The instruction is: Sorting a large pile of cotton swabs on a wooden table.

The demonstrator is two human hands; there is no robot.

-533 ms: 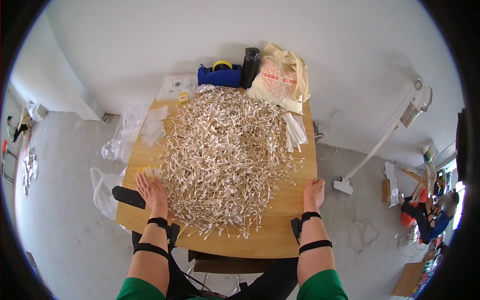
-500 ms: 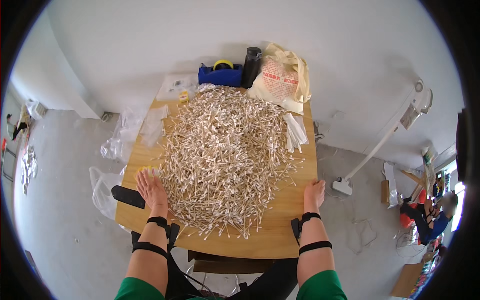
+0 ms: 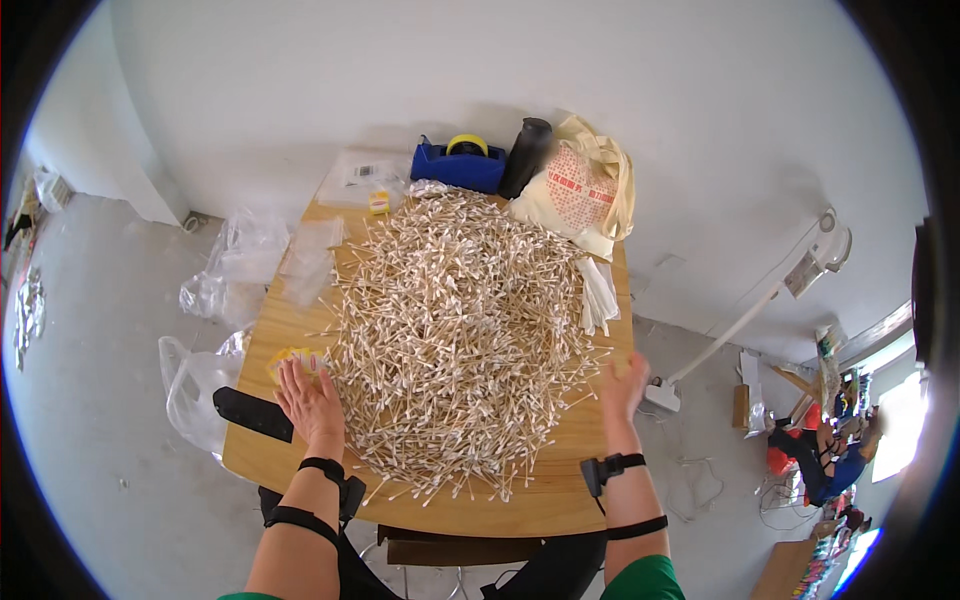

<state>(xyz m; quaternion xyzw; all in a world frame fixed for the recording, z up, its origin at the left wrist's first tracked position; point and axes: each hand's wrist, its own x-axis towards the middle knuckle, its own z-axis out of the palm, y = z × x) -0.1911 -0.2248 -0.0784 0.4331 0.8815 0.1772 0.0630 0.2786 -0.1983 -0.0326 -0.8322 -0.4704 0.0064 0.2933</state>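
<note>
A big heap of cotton swabs [image 3: 460, 340] covers most of the wooden table [image 3: 500, 515]. My left hand [image 3: 312, 405] lies with fingers stretched and spread at the heap's left side, its fingertips over a small yellow-and-white packet [image 3: 290, 356]. Under the hand, the packet is partly hidden. My right hand [image 3: 624, 388] is at the table's right edge, apart from the heap; motion smears its fingers, and nothing can be made out in them. A flat black strip-like object [image 3: 252, 414] sits beside my left wrist.
Along the back stand a blue tape dispenser [image 3: 458, 165], a black bottle [image 3: 525, 158] and a cream cloth bag [image 3: 575, 190]. Clear plastic bags [image 3: 310, 260] lie at the left; a white bag [image 3: 195, 390] hangs beside the table. A white lamp-like stand [image 3: 730, 330] and a seated person [image 3: 845, 470] are at right.
My right hand has shifted from a curled pose at the table edge and is now blurred. My left hand stays by the yellow packet. The whole view has shifted slightly.
</note>
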